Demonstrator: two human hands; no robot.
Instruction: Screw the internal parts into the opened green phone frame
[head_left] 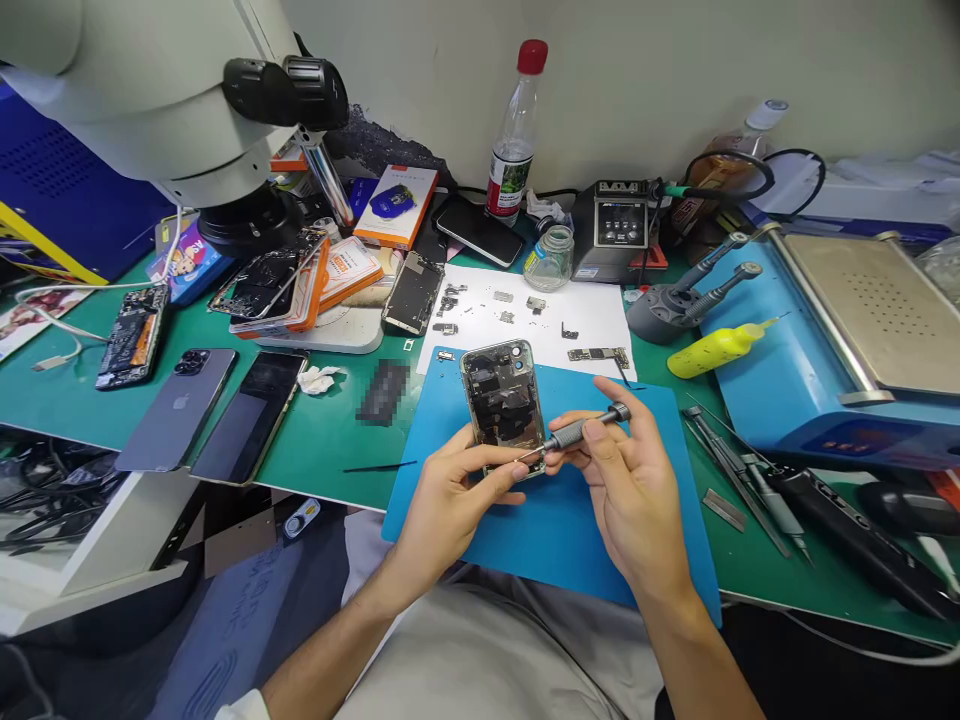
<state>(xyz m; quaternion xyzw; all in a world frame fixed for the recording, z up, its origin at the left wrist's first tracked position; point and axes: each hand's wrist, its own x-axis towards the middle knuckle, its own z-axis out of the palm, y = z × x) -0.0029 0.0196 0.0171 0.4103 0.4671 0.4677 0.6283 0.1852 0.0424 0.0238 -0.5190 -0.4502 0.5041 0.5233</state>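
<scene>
Bench with a flat green surface, seen from the worker's head. At far left stands a blue perforated metal case with a yellow edge; before it lies an opened black phone with exposed circuitry. Next come a dark grey-purple phone, camera side up, and a black glass-faced phone, beneath and beside the white microscope. A crumpled white tissue sits just beside them.

At centre, the left hand grips the lower end of an opened phone housing with a pale metal rim and dark interior, thumb and forefinger close together. The housing is held tilted above a blue rectangular mat; behind it, a white paper sheet bears small loose components. A slim grey metal screwdriver points leftward to the housing's lower end, its tip beside the left fingertips; whether it touches the housing cannot be told. The right hand holds its handle between thumb and fingers, the forefinger extended near the cap.

Farther right are a yellow squeeze bottle, a blue metal-topped machine and a long black tool.
</scene>
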